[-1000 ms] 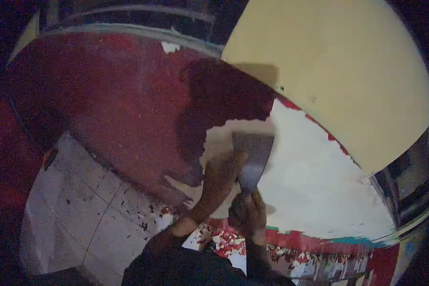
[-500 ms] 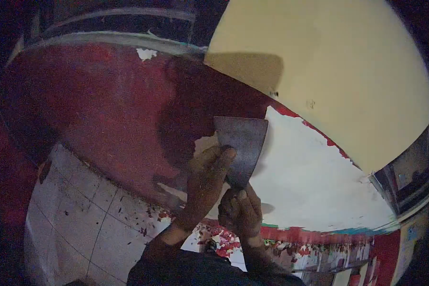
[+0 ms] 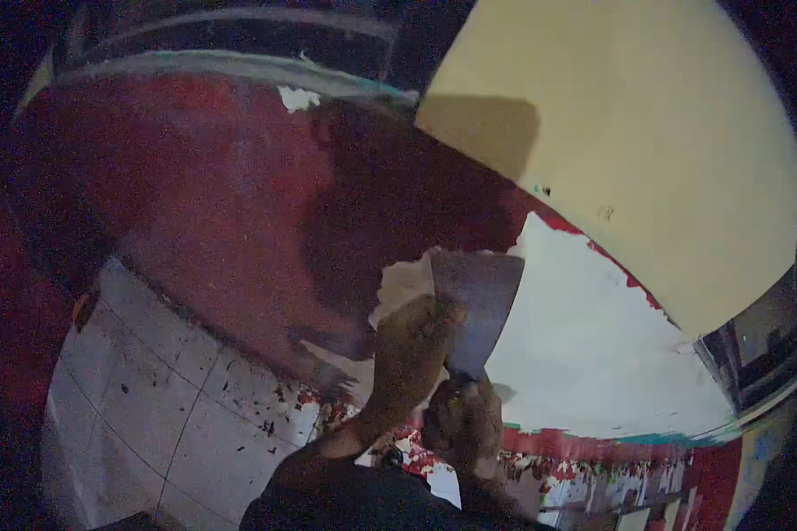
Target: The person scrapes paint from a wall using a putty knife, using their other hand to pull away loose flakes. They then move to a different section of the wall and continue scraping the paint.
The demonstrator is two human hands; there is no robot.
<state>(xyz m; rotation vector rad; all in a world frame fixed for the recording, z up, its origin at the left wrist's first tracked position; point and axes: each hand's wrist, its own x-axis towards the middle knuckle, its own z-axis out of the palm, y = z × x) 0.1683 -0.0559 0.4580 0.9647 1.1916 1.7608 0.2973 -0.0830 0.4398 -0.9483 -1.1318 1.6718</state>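
Note:
A wide-bladed scraper point(image 3: 483, 305) stands with its broad edge upward against the wall, where dark red paint meets bare patches. My right hand point(image 3: 465, 420) is wrapped round its handle from below. On the blade's left side, my left hand point(image 3: 413, 332) grips it, thumb over the near face and the other fingers partly hidden. Left of the blade shows a pale stripped patch point(image 3: 405, 281) with a ragged outline. A large white stripped area point(image 3: 602, 345) spreads to the right. The red paint point(image 3: 212, 203) covers the wall to the left, partly under my shadow.
Above right is a cream-coloured wall section point(image 3: 629, 133). Paint flakes point(image 3: 416, 451) litter the base of the wall and the tiled floor point(image 3: 142, 380) at lower left. A dark window-like opening point(image 3: 239, 35) lies along the top.
Both hands and the scraper have come down a little along the wall, showing more of the pale patch beside the blade. The whole view has shifted slightly.

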